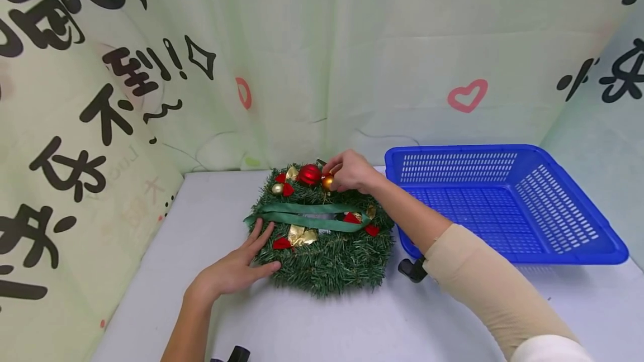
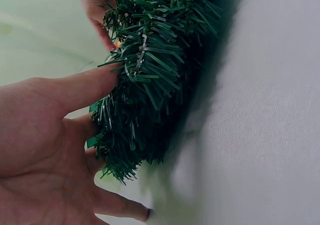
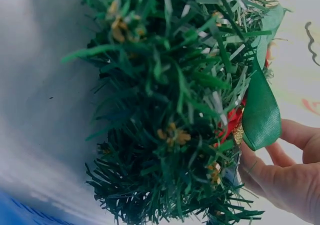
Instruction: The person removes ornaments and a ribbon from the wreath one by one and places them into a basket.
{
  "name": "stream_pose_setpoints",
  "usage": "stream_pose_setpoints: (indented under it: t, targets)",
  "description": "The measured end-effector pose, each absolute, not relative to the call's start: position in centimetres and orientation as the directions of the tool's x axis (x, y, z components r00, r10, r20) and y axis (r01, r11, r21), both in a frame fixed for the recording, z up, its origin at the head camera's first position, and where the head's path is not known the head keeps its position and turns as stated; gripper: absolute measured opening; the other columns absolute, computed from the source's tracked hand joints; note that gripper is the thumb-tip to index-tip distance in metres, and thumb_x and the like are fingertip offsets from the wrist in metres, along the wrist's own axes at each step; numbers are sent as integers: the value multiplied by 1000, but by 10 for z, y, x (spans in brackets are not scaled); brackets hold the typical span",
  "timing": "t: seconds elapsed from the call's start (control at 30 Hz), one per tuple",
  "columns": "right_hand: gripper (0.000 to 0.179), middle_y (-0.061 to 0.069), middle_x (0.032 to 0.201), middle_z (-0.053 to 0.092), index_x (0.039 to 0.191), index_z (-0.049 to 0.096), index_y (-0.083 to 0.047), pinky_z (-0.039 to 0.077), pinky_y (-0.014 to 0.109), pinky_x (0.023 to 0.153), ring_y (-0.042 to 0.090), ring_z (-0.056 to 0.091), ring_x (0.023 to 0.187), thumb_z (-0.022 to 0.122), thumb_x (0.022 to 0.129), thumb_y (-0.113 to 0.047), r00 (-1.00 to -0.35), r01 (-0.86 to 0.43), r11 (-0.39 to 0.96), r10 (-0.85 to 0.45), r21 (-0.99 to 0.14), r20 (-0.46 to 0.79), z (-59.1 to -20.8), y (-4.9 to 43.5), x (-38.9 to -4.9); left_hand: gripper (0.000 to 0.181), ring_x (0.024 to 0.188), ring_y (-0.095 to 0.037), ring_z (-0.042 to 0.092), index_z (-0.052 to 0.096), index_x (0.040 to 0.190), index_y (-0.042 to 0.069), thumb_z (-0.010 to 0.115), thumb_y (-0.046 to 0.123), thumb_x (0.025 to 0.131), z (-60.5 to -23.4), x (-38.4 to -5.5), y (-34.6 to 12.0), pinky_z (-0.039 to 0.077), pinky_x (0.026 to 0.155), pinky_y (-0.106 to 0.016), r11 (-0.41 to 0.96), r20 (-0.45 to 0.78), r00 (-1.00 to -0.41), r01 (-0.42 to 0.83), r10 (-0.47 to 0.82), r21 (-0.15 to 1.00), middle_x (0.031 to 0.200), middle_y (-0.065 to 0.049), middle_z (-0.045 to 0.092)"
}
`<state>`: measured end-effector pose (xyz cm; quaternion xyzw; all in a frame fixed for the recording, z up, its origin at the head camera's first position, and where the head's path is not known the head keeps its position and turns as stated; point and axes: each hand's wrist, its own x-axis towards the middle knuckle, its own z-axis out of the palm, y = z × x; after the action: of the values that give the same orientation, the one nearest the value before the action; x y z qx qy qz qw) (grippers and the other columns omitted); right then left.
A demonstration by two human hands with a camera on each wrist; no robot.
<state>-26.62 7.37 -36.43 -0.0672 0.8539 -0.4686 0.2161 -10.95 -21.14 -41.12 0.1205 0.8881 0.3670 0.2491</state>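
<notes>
A green artificial wreath (image 1: 327, 272) lies on the white table. Across its middle runs a green ribbon (image 1: 302, 208), whose loop shows in the right wrist view. At the wreath's top, my right hand (image 1: 354, 173) pinches a gold ball ornament (image 1: 327, 182), right beside a shiny red ball (image 1: 309, 175). My left hand (image 1: 236, 270) rests on the wreath's left side, fingers spread and fairly straight; the left wrist view has its thumb against the needles. Among the greenery are a gold bow (image 1: 302, 236), red bows (image 1: 282, 243) and a small pale gold ball (image 1: 277, 189).
A blue plastic basket (image 1: 558, 258) with perforated walls stands to the right of the wreath. Pale curtains (image 1: 392, 71) with black writing and pink hearts hang behind and at both sides of the white table (image 1: 186, 228).
</notes>
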Motion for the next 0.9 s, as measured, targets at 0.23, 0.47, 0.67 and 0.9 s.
stream_pose_setpoints:
  t: [0.23, 0.47, 0.67, 0.9]
  targets:
    - [40, 24, 133, 66, 122, 74, 0, 62, 43, 88, 29, 71, 100, 71, 85, 13, -910, 55, 589, -304, -807, -284, -366, 69, -266, 90, 158, -50, 11, 5, 169, 28, 63, 47, 103, -412, -110, -211, 23, 118, -75, 707, -357, -850, 26, 388, 707, 175, -5, -16]
    - [32, 22, 125, 70, 118, 75, -2, 62, 44, 88, 31, 74, 94, 73, 88, 10, -919, 53, 603, -282, -796, -275, -366, 69, -266, 89, 159, -49, 8, 5, 169, 29, 63, 48, 103, -412, -111, -210, 22, 119, -74, 703, -359, -848, 21, 389, 711, 175, -3, -17]
    - [33, 20, 123, 71, 119, 75, -3, 62, 42, 87, 32, 75, 95, 73, 88, 9, -918, 57, 601, -283, -797, -279, -365, 71, -266, 90, 158, -49, 9, 6, 169, 28, 63, 48, 103, -411, -110, -210, 22, 118, -75, 704, -357, -850, 22, 388, 710, 176, -4, -16]
    - [35, 20, 124, 71, 119, 75, -3, 63, 42, 86, 33, 75, 96, 71, 87, 10, -914, 56, 589, -294, -806, -279, -363, 73, -266, 90, 158, -50, 11, 6, 169, 28, 63, 47, 103, -410, -109, -211, 23, 118, -74, 705, -353, -851, 30, 390, 708, 176, -5, -16]
